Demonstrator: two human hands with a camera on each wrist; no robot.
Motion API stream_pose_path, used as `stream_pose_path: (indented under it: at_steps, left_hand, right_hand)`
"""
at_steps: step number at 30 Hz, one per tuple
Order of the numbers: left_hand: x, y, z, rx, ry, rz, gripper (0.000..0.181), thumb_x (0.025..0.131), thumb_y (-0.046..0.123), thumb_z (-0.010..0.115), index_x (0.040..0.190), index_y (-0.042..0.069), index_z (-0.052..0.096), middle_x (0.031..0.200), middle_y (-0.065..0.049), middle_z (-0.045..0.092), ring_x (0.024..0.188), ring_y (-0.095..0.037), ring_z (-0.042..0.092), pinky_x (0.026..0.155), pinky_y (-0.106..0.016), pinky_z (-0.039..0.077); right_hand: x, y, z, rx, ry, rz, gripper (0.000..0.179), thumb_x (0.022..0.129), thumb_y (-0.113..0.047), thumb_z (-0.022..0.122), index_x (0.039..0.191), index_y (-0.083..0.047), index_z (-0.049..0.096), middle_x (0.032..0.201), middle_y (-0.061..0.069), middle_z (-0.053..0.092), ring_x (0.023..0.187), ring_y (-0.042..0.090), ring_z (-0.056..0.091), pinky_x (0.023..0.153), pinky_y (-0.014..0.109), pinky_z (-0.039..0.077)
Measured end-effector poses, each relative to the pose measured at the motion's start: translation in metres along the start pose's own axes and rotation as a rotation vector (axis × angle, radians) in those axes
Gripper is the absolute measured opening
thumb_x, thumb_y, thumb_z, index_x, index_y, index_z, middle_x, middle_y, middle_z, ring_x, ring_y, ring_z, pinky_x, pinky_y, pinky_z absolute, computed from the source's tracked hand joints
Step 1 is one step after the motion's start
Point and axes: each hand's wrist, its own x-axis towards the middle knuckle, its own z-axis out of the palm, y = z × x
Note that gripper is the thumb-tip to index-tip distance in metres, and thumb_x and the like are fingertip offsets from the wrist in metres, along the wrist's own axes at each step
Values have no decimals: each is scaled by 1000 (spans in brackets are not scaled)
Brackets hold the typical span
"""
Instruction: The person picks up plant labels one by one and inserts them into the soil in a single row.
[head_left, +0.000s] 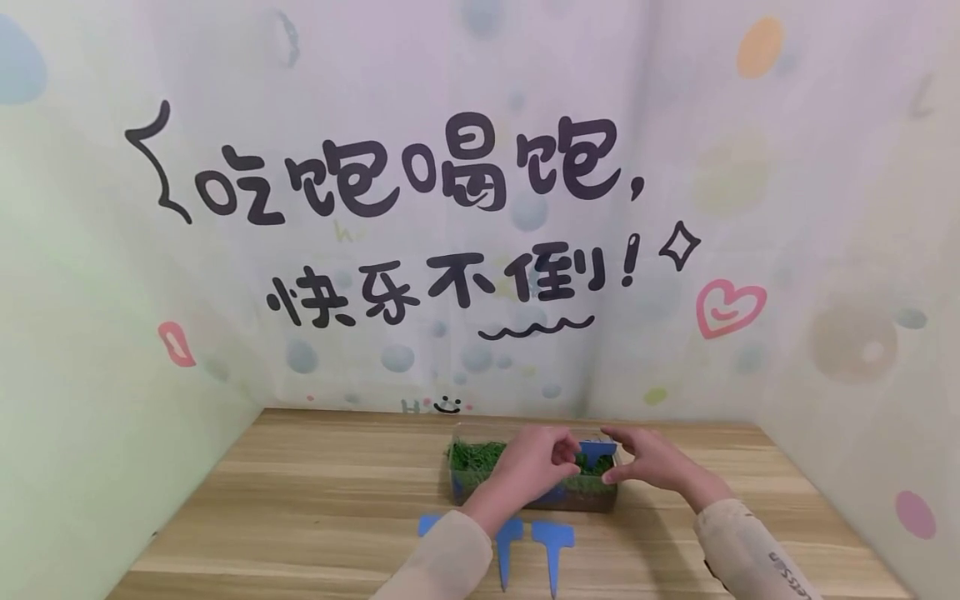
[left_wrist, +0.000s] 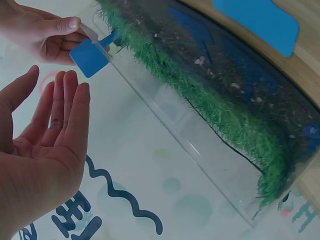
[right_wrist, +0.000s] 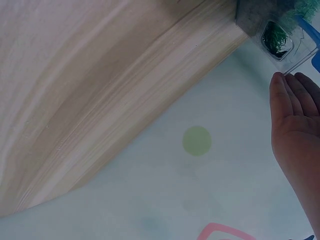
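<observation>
While our right hand (head_left: pixel 648 458) pinches the blue tag (head_left: pixel 597 451) over the clear box's (head_left: pixel 592 498) right-end rim, our left hand (head_left: pixel 536 462), fingers relaxed, hovers just beside it; bare tabletop (head_left: pixel 300 500) surrounds both.

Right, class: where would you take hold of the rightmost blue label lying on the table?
Probably by its wide head, pinching both side edges from above: the blue label lies flat on the table, its narrow stake pointing away from the box.
</observation>
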Motion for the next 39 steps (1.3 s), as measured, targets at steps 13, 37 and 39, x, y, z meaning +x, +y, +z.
stream_pose_path:
  at_steps: [13,37,39]
  left_hand:
    - [-12,-5,4,-12,-67,-55,20,89,23,76,107,16,72,89,10,69,78,-2,62,69,-21,50]
    - [-31,-9,41,428,-340,-273,32,82,51,78,81,19,74,76,5,68,69,-16,62,61,-34,53]
    - [-32,-9,47,489,-343,-282,38,79,57,78,90,20,75,83,3,70,75,-18,65,64,-36,56]
  right_hand:
    - [-2,-2,0,13,-1,7,79,81,-29,83,141,9,48,143,35,48,125,55,52,101,58,48]
    - [-2,-2,0,-4,0,5,81,81,-31,83,142,8,48,144,34,48,124,55,53,100,59,48]
    - [-2,-1,0,-10,-2,4,81,81,-32,83,142,8,48,144,34,48,124,55,53,100,58,48]
